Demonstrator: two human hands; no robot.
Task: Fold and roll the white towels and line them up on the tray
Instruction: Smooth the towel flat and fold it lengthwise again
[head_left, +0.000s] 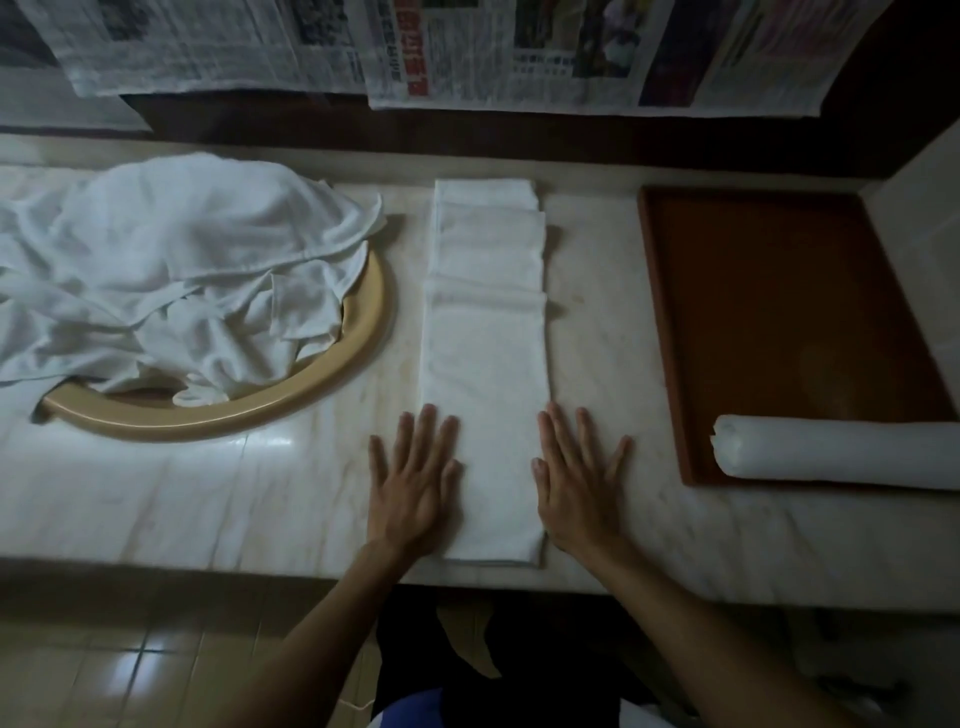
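A white towel (485, 353), folded into a long narrow strip, lies on the marble counter, running from the near edge toward the wall. My left hand (415, 480) rests flat on its near left edge, fingers spread. My right hand (576, 478) lies flat along its near right edge, fingers apart. Neither hand grips anything. To the right sits a brown rectangular tray (779, 312). One rolled white towel (841, 451) lies across the tray's near end. A heap of unfolded white towels (171, 270) fills a round beige basin (332, 374) at the left.
Newspaper sheets (467, 52) hang on the wall behind the counter. The marble counter (208, 493) ends at a near edge just below my wrists, with tiled floor (130, 665) beneath. A white wall corner (924, 223) bounds the tray's right side.
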